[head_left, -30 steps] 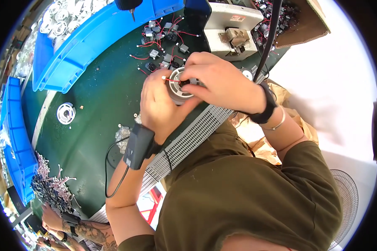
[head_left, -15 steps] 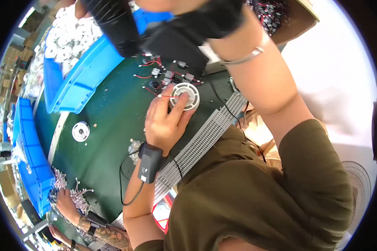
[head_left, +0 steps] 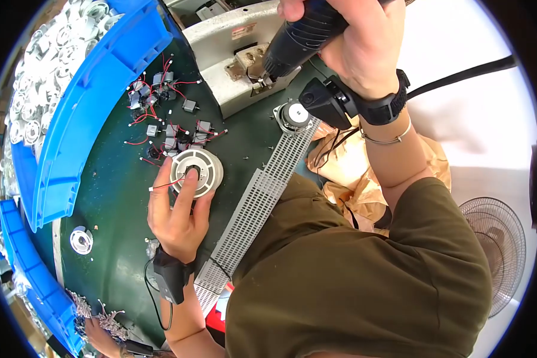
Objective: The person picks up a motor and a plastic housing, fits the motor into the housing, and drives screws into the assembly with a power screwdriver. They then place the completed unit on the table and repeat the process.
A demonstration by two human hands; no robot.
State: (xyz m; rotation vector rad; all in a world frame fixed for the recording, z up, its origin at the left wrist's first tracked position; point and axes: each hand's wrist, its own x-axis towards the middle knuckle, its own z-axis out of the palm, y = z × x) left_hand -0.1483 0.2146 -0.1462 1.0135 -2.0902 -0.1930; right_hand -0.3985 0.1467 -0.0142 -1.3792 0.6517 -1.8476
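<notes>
My left hand (head_left: pixel 176 225) grips a round white plastic housing (head_left: pixel 213 173) on the green table, its index finger pressed on the dark centre. A short red wire with a white plug sticks out beside that finger. My right hand (head_left: pixel 370 59) is wrapped round a black power screwdriver (head_left: pixel 304 37), tilted with its nose down at the metal head of a grey machine (head_left: pixel 230 95). The driver's tip is hard to make out against that metal. Several small grey motors (head_left: pixel 172 138) with red wires lie just beyond the housing.
A blue bin (head_left: pixel 80 143) heaped with white plastic parts stands at left, another blue bin (head_left: pixel 39 280) nearer. A lone white part (head_left: pixel 81 240) lies on the table. A perforated strip (head_left: pixel 250 209) edges my side, a round metal part (head_left: pixel 294 115) at its far end. A co-worker's hand (head_left: pixel 100 339) shows lower left.
The view has shifted, bringing the grey machine into sight. My right hand has brought the screwdriver down to its metal head. My left hand still holds the housing, finger at its centre.
</notes>
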